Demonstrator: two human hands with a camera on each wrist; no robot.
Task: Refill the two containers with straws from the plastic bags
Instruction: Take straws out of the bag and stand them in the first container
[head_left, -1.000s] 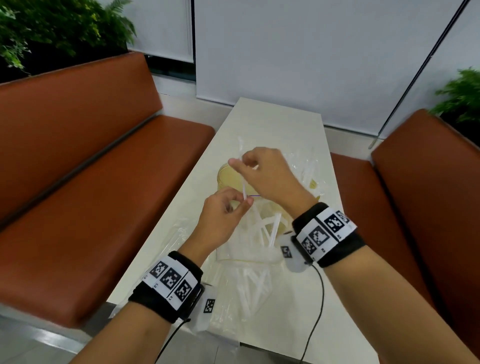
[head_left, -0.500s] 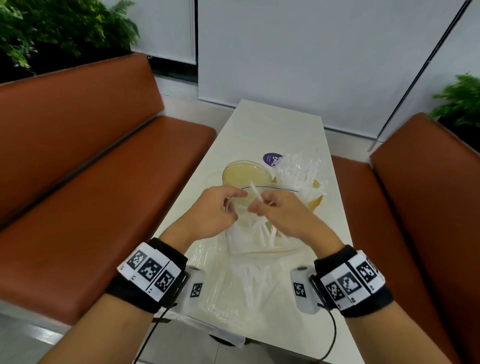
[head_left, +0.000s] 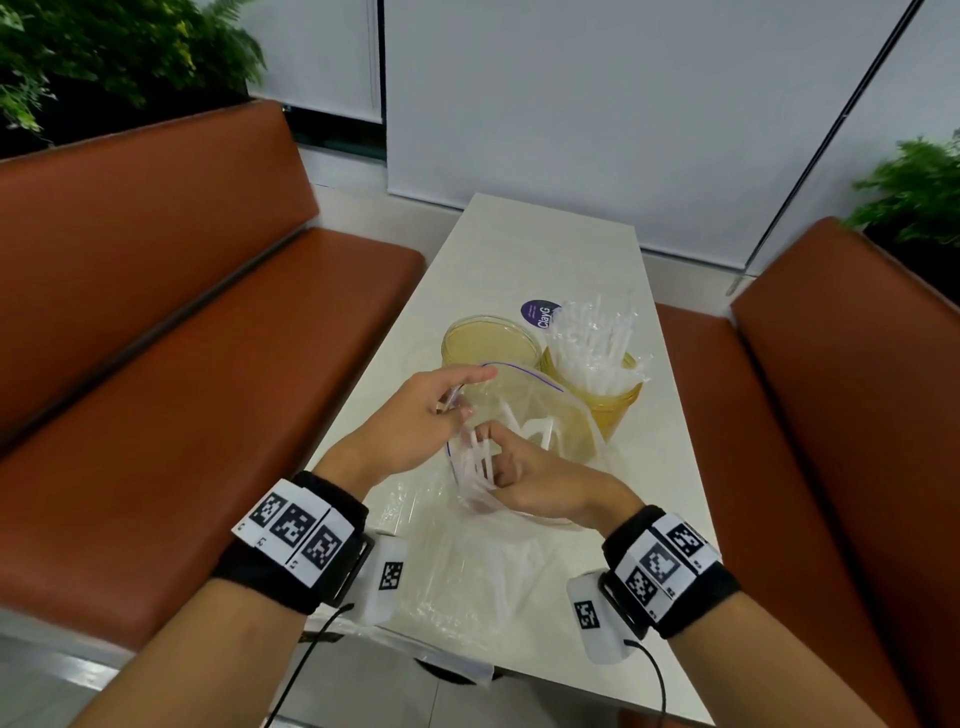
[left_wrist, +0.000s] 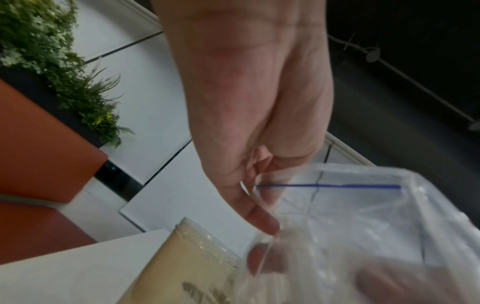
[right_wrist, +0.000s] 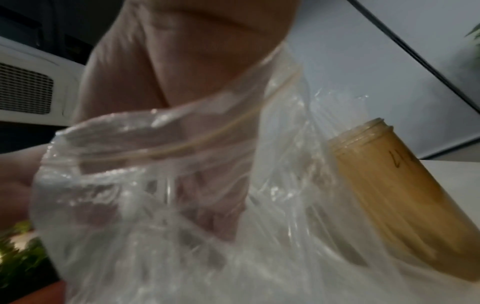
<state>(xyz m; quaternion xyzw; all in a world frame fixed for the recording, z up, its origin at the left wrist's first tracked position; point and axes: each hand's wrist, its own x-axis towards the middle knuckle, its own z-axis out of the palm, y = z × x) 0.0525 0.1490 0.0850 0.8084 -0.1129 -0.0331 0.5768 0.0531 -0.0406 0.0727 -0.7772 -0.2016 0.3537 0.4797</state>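
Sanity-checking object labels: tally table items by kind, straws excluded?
Containers: 2, empty one, straw-filled one
Plastic bags: 2, held bag, flat bag
Purple sticker: 1
Total: 5

one readable word, on a sticker

a round purple sticker (head_left: 540, 314) on the table (head_left: 540, 244) behind the two jars reads "clayg" in white, running sideways, with smaller lines beside it too small to read. dark handwriting shows on the side of the left jar (left_wrist: 187, 267) in the left wrist view and on a jar (right_wrist: 405, 185) in the right wrist view, but both are cut off or blurred and cannot be read. the wristbands (head_left: 298, 530) carry black-and-white square code markers with tiny characters under them, too small to make out.
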